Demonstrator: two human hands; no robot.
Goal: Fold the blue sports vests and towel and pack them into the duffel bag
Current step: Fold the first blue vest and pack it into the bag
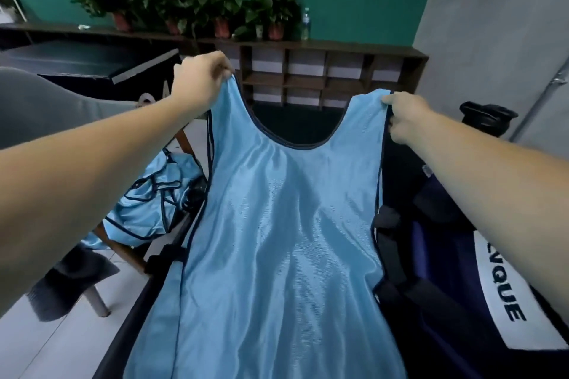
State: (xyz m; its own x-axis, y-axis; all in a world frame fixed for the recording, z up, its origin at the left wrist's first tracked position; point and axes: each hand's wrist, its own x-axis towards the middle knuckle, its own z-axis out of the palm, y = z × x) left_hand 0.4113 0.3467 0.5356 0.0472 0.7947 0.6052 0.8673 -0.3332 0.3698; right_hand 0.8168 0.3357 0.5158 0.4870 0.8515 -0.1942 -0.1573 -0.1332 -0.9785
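A light blue sports vest (277, 240) with dark trim hangs spread out in front of me, held up by both shoulder straps. My left hand (200, 83) pinches the left strap at its top. My right hand (406, 117) pinches the right strap. The vest's lower part drapes over a dark table. A heap of more blue vests (154, 194) lies crumpled on the left, beyond my left forearm. The navy duffel bag (455, 255), with a white panel of lettering, sits on the right under my right forearm. No towel can be made out.
A grey chair (46, 114) with wooden legs stands at the left. A dark wooden shelf unit (323, 71) with several potted plants (221, 6) and a bottle lines the far green wall. A black object (486, 117) sits at the right by the grey wall.
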